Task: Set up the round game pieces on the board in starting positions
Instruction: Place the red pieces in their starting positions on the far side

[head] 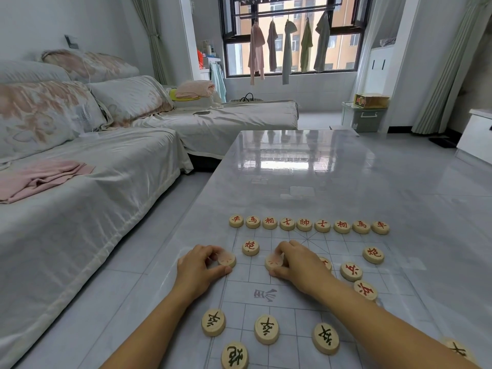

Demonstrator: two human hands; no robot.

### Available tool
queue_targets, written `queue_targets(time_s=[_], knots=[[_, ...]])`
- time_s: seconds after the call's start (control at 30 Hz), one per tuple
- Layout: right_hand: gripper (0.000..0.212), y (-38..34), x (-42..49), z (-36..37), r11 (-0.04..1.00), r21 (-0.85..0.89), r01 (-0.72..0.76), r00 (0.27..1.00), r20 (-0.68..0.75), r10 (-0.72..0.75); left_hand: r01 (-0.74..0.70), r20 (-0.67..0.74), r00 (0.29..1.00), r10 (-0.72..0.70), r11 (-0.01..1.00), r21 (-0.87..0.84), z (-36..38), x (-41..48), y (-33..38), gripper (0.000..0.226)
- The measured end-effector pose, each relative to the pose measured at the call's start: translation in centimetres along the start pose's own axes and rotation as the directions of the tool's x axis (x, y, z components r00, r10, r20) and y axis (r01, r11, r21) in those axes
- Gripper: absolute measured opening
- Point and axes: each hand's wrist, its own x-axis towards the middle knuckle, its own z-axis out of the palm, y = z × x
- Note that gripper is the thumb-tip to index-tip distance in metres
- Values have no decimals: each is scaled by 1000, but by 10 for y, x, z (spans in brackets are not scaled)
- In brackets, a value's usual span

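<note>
A pale grid board [292, 296] lies on the glossy table. Along its far edge stands a row of several round wooden pieces with red characters [304, 225]. Two red cannon pieces [250, 247] [373, 254] sit one row nearer. My left hand [202, 270] pinches a red-marked piece [227, 259] at the board's left edge. My right hand [298, 265] pinches another red piece [273, 263] near the board's middle and partly hides a third [325, 263]. Two more red pieces [351, 271] [365, 290] lie to the right. Black-marked pieces [266, 329] stand near me.
The table [292, 166] stretches far ahead, reflecting the window. A covered sofa [93, 182] runs along the left, with a pink cloth [40, 177] on it. A storage bin [364, 117] stands beyond the table, a white cabinet [476, 137] at right.
</note>
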Motion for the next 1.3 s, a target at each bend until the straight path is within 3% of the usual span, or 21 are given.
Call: queue_targets(time_s=[0.7,0.87,0.97,1.07,1.17,1.3], knots=[[44,0,-1,1,1000,14,-8,1000,13,8,-4,-12,1000,4,999,55,0,-1,5,37],[59,1,-4,-12,999,46,-18,1000,13,17,10,-10,1000,-10,1000,-2,0,-2,3,46],[47,20,-6,-46,995,83,-59,996,-55,64,19,-12,1000,-20,998,-56,-1,-3,2,53],[36,52,-13,-78,992,11,-130,990,-61,130,25,-18,999,-27,994,-108,0,-3,2,57],[36,75,-24,-85,988,-31,-152,988,-12,152,37,-6,999,-39,987,-154,0,-3,1,57],[46,75,-30,-72,996,-48,-77,990,119,82,63,21,998,-59,969,-240,-1,-1,-3,57]])
